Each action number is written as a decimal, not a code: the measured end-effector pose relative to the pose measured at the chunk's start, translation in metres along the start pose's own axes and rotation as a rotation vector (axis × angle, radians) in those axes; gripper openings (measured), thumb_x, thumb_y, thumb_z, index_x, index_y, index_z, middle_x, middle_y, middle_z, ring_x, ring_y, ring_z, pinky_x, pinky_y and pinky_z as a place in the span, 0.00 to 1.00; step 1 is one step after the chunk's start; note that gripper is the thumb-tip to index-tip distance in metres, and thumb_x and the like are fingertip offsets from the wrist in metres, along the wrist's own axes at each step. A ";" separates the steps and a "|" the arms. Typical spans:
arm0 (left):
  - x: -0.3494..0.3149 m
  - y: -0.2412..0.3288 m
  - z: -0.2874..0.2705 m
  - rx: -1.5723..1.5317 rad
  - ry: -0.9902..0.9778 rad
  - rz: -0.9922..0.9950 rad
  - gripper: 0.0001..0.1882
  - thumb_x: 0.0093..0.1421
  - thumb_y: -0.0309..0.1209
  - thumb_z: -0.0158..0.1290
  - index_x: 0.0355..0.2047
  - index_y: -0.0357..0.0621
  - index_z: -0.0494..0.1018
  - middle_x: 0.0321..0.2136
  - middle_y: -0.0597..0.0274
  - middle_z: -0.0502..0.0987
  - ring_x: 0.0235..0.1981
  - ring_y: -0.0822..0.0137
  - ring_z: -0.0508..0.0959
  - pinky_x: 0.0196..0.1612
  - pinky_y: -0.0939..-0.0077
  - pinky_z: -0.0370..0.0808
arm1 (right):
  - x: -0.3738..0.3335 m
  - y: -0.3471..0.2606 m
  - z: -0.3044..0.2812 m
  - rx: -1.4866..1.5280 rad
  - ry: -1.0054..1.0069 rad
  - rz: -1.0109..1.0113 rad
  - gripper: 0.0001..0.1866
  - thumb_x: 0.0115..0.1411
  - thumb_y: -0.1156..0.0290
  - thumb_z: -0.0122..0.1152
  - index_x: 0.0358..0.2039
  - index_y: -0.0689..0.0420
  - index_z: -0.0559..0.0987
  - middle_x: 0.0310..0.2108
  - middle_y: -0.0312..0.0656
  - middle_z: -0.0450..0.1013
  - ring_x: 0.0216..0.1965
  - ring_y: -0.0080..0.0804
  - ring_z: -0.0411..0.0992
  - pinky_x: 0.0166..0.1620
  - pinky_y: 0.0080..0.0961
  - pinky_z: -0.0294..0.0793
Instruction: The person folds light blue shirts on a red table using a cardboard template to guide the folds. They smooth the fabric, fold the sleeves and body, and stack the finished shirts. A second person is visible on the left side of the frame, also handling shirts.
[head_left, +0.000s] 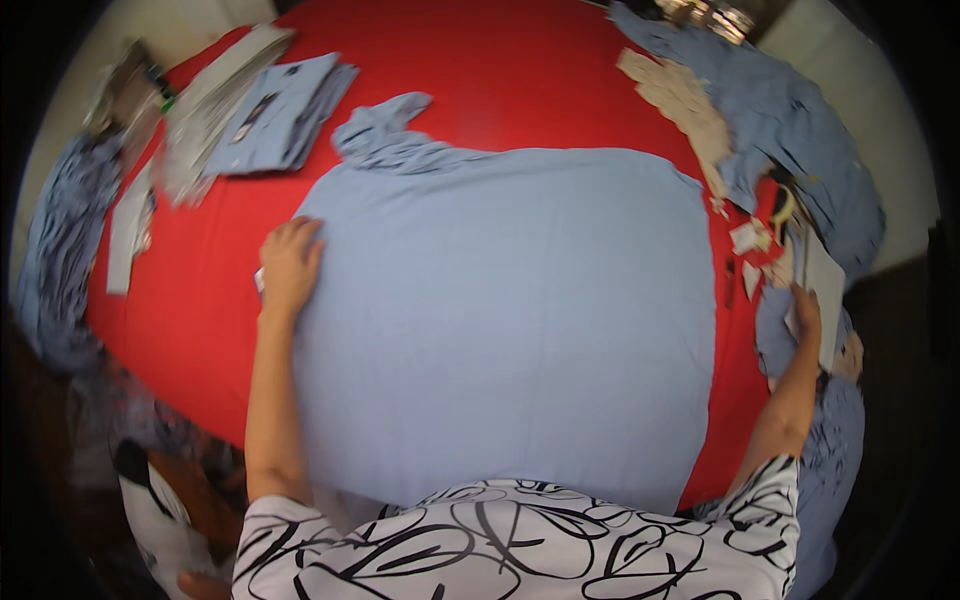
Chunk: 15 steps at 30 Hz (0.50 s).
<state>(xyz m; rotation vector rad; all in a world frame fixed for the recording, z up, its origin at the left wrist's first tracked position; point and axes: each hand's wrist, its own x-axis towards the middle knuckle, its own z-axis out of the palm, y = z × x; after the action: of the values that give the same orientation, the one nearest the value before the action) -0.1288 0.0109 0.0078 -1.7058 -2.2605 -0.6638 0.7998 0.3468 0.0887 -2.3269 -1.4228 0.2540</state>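
A light blue garment, probably a shirt, lies spread on the red-covered table in front of me, with a bunched sleeve-like part at its far left. My left hand rests on its left edge, fingers laid over the cloth. A small white bit shows beside that wrist. Out at the right side, my right hand grips the near part of a flat white board. Some of its fingers are hidden. Blue cloth lies under and around the board.
Folded blue shirts sit at the far left beside clear plastic sleeves. A white strip lies nearer. Blue garments heap at the right, with beige cloth and a tape roll. More blue cloth hangs at the left edge.
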 end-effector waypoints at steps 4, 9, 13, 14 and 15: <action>-0.027 -0.024 -0.016 0.035 -0.004 -0.036 0.21 0.65 0.34 0.53 0.57 0.47 0.73 0.60 0.57 0.71 0.61 0.50 0.68 0.63 0.53 0.63 | 0.004 0.000 0.007 0.204 -0.177 -0.140 0.42 0.60 0.56 0.61 0.66 0.72 0.60 0.61 0.62 0.66 0.61 0.48 0.68 0.63 0.34 0.64; -0.068 0.002 -0.059 -0.058 -0.068 -0.266 0.24 0.65 0.39 0.53 0.61 0.50 0.70 0.63 0.58 0.68 0.66 0.50 0.63 0.67 0.51 0.59 | -0.012 -0.008 -0.044 -0.093 -0.200 -0.344 0.29 0.66 0.58 0.51 0.58 0.69 0.72 0.51 0.60 0.75 0.56 0.52 0.73 0.58 0.37 0.69; -0.137 0.035 -0.094 0.056 -0.210 -0.162 0.27 0.65 0.42 0.54 0.63 0.52 0.68 0.67 0.56 0.62 0.69 0.51 0.57 0.70 0.48 0.52 | -0.048 -0.078 -0.059 -0.361 0.049 -0.324 0.24 0.69 0.63 0.49 0.57 0.70 0.73 0.49 0.59 0.76 0.52 0.52 0.75 0.54 0.35 0.71; -0.149 0.032 -0.096 0.080 -0.237 -0.196 0.27 0.65 0.42 0.54 0.63 0.52 0.67 0.68 0.56 0.60 0.70 0.51 0.56 0.71 0.47 0.50 | -0.077 -0.119 -0.066 -0.399 0.116 -0.351 0.23 0.69 0.64 0.49 0.57 0.70 0.73 0.49 0.60 0.76 0.52 0.53 0.75 0.54 0.35 0.71; -0.155 0.028 -0.094 0.086 -0.263 -0.208 0.28 0.65 0.42 0.54 0.64 0.52 0.67 0.69 0.56 0.58 0.71 0.52 0.54 0.71 0.46 0.48 | -0.096 -0.141 -0.082 -0.443 0.201 -0.358 0.23 0.70 0.65 0.48 0.56 0.70 0.72 0.49 0.61 0.76 0.51 0.54 0.75 0.54 0.35 0.71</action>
<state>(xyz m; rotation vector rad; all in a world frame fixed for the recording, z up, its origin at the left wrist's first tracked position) -0.0646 -0.1602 0.0266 -1.6141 -2.6310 -0.3927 0.6694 0.2989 0.2178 -2.2712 -1.8978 -0.4251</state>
